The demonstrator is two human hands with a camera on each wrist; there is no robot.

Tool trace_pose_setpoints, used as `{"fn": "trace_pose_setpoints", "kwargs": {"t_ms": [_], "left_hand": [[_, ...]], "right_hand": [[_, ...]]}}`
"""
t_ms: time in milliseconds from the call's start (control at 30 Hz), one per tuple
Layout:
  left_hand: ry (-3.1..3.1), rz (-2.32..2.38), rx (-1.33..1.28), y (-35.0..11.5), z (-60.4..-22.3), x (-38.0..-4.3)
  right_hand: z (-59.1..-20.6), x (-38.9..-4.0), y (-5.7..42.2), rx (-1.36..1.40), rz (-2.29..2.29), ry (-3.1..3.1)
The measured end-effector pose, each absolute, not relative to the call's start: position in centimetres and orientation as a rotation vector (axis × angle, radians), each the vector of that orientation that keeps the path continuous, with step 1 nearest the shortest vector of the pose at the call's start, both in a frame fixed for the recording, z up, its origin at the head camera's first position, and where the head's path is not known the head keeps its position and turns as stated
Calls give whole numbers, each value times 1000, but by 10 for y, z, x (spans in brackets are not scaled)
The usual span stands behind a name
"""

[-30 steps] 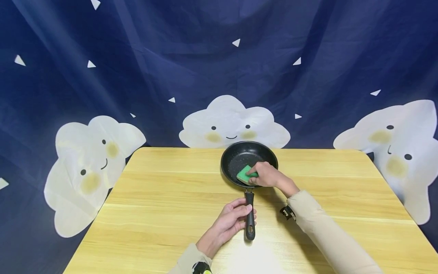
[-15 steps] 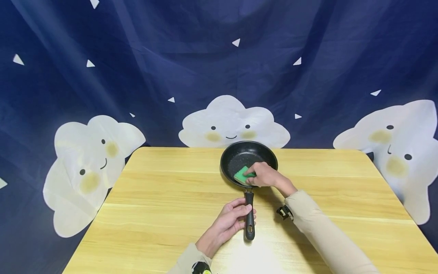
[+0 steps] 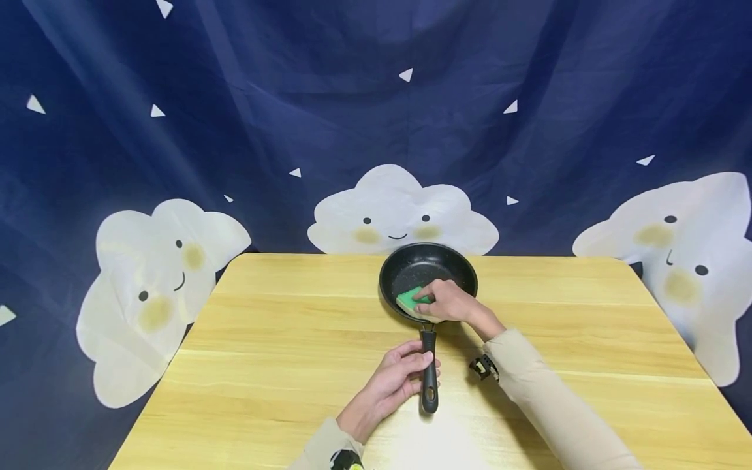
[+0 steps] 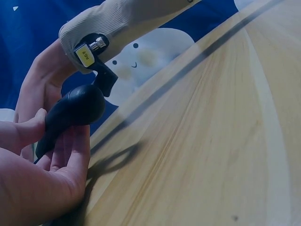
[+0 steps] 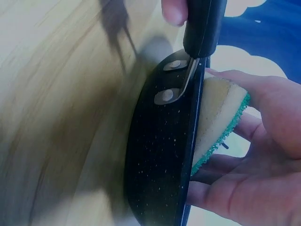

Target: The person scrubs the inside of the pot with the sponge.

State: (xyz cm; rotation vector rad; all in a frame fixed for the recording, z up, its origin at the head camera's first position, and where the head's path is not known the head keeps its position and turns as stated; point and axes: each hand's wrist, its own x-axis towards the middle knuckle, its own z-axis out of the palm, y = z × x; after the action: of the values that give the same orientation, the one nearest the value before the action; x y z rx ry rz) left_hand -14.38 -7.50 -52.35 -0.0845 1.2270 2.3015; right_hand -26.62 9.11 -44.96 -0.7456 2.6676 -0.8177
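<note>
A black frying pan (image 3: 425, 264) sits on the wooden table with its handle (image 3: 430, 385) toward me. My left hand (image 3: 395, 378) grips that handle from the left, thumb on top and fingers wrapped beneath. Inside the pan, near the handle side, my right hand (image 3: 449, 301) holds a sponge (image 3: 409, 301) with a green scouring face up. The right wrist view shows the sponge's pale foam side (image 5: 217, 106) against the pan's rim, the fingers around the green edge. Seen from the left wrist, the handle's rounded end (image 4: 87, 104) points at the camera.
The light wooden table (image 3: 282, 326) spreads out on both sides of the pan. Behind it hangs a dark blue curtain (image 3: 352, 98) printed with smiling white clouds. Dark camera mounts (image 3: 484, 367) are strapped at both wrists.
My right hand has slid the sponge a little leftward within the pan. The left hand and the pan have stayed in place.
</note>
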Motion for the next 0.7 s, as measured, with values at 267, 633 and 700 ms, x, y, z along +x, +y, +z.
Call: {"fn": "trace_pose_setpoints", "kwargs": {"t_ms": [267,633,700], "left_hand": [[1220,2299,-68,-75,-525,-143],[1212,2299,-70,-75,-525,-144],[1216,2301,-68,-75,-524,-144]], "right_hand": [[-453,-267,86,-723,-872,2639],[-458,-268,80,-698,-960,2615],[-458,-268,79,-689,-967,2619]]}}
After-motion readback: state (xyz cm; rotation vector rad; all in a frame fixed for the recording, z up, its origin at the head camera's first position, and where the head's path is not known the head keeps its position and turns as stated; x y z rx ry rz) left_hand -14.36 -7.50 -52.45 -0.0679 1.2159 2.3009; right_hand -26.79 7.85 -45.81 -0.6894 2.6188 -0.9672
